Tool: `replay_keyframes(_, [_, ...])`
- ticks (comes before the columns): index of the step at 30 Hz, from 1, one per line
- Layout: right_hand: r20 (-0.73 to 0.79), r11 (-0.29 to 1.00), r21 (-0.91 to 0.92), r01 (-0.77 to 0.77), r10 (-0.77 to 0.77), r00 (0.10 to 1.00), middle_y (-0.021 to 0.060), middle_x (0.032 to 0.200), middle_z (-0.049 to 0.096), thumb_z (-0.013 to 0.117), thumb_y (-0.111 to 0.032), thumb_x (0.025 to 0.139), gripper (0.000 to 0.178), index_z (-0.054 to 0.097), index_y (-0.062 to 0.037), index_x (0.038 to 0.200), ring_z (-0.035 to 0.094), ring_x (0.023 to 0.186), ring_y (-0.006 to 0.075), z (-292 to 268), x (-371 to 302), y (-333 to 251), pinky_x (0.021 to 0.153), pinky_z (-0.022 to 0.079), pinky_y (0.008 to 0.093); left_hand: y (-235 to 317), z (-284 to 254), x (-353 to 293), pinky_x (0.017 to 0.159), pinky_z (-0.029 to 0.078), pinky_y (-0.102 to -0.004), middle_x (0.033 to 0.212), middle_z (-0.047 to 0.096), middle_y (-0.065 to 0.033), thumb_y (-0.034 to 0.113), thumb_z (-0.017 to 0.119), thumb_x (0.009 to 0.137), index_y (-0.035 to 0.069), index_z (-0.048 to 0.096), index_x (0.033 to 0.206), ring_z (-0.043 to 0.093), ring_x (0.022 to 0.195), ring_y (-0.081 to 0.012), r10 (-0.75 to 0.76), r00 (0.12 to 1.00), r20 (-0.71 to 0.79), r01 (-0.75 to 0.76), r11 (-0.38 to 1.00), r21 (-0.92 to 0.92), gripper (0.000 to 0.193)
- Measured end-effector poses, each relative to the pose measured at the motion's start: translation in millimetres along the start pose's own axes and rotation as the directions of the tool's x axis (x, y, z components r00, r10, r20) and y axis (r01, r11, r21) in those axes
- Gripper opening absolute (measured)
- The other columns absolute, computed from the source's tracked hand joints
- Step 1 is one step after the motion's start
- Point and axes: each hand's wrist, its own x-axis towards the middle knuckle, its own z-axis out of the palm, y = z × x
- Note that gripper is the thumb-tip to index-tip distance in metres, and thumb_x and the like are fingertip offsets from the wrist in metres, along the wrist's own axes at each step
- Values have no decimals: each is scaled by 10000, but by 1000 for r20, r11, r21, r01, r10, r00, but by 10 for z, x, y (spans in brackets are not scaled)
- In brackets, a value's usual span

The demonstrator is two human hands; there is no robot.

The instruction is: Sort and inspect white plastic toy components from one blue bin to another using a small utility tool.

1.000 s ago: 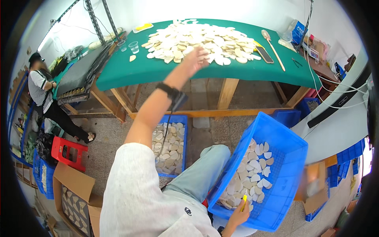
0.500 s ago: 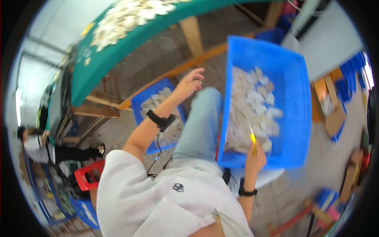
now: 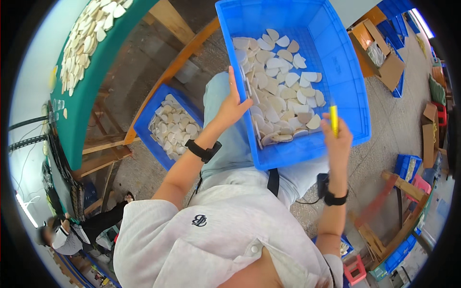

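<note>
A large blue plastic bin (image 3: 348, 91) rests tilted across my lap, holding many thin, flat, off-white half-round pieces (image 3: 283, 91). My left hand (image 3: 232, 108) grips the bin's left wall, with its fingers stretched along the outside and the thumb at the rim. Over the bin's near right corner, my right hand (image 3: 338, 134) is closed round a slim yellow-handled tool (image 3: 333, 120) pointing upward. Motion blurs its tip, so its exact kind is unclear. Both wrists wear black straps.
A second blue bin (image 3: 165, 93) with similar pieces stands on the floor to my left. More pieces lie on a green-covered table (image 3: 103, 62). At far left is another person (image 3: 72, 235). An open cardboard box (image 3: 379, 53) and a wooden frame (image 3: 372, 235) are on the right.
My left hand has come from the open air onto the big bin's left wall. My right hand has lifted the yellow-handled tool away from the pieces toward the bin's right side. My view has shifted.
</note>
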Motion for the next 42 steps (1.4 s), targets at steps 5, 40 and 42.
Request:
replay_keyframes(5, [279,883,373,-284,185,942,-60,546,400,611,-215,852,228,592,-17,964,338,419,24,-19,548,-502,382,231,183,-54,-37,-2,829,357,-302,1331,247,-210,55,519,780,83,-215,1390,369,1010,-245,-9,1000,-16,9,1000,24,955])
replay_keyframes(40, [567,963,92,-254,159,808,-17,642,568,686,-137,776,138,670,-14,836,477,560,45,82,56,-841,488,361,206,494,-173,-224,1043,245,-399,1373,319,-191,308,504,886,-6,311,1355,339,1254,-335,108,991,84,-108,994,-8,597])
replay_keyframes(42, [548,952,200,-234,89,832,-1,633,568,700,-151,767,162,655,-11,834,466,534,47,134,-120,-747,462,335,192,803,-161,-359,1039,248,-376,1365,344,-156,315,464,906,-4,347,1337,347,1249,-293,201,971,129,-199,980,-23,548])
